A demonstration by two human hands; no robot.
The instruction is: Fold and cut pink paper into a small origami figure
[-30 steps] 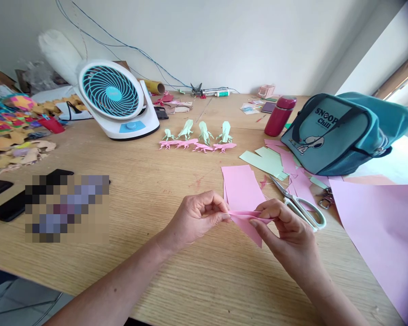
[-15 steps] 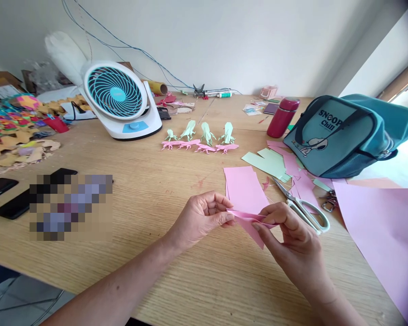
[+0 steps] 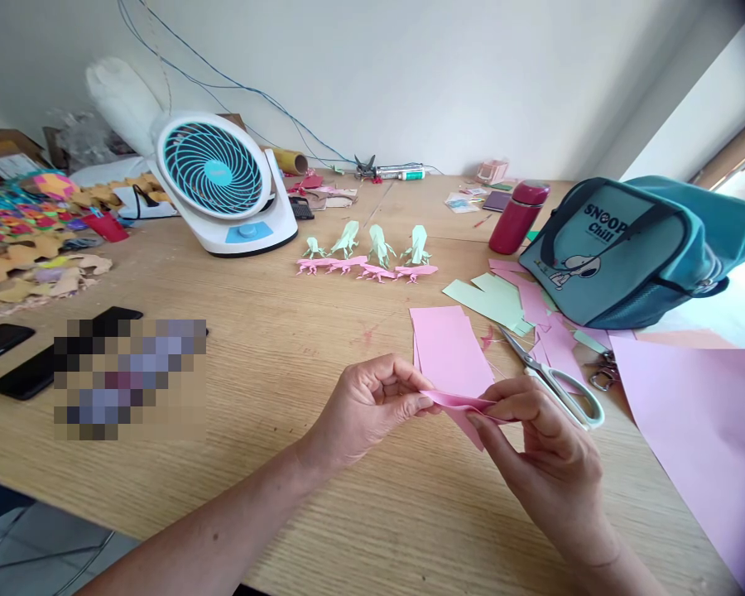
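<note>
1. The folded pink paper (image 3: 459, 402) is lwr ctr of frame, a bit right of mid, held up just above the table (image 3: 254, 331). It looks thin, edge-on, w/ layered folds along the top & a pointed flap hanging below.
2. L hand (image 3: 363, 410): thumb & index pinched tight on the paper's left end, other fingers curled.
3. R hand (image 3: 550, 451): thumb below, fingers above, closed on the paper's right part; no gap btwn them exc. the paper.
4. Vs 0.5 s ago: both hands & paper sit slightly lwr & further right in frame; hanging flap shows a bit smaller. Grip type unchanged. Figures & scissors stay put on the table.
5. Count, ctr of frame: 4 green figures (image 3: 381, 246) behind 4 pink figures (image 3: 415, 271), two rows.
6. Just beyond the hands: pink sheets (image 3: 450, 348), at least 2, overlapping.
7. Right side: 1 pr scissors (image 3: 532, 360), 1 red flask (image 3: 516, 219), 1 teal bag (image 3: 602, 248), 1 lg pink sheet (image 3: 701, 422) at the edge.
8. Upper left: 1 fan (image 3: 218, 174), white w/ blue grille.
</note>
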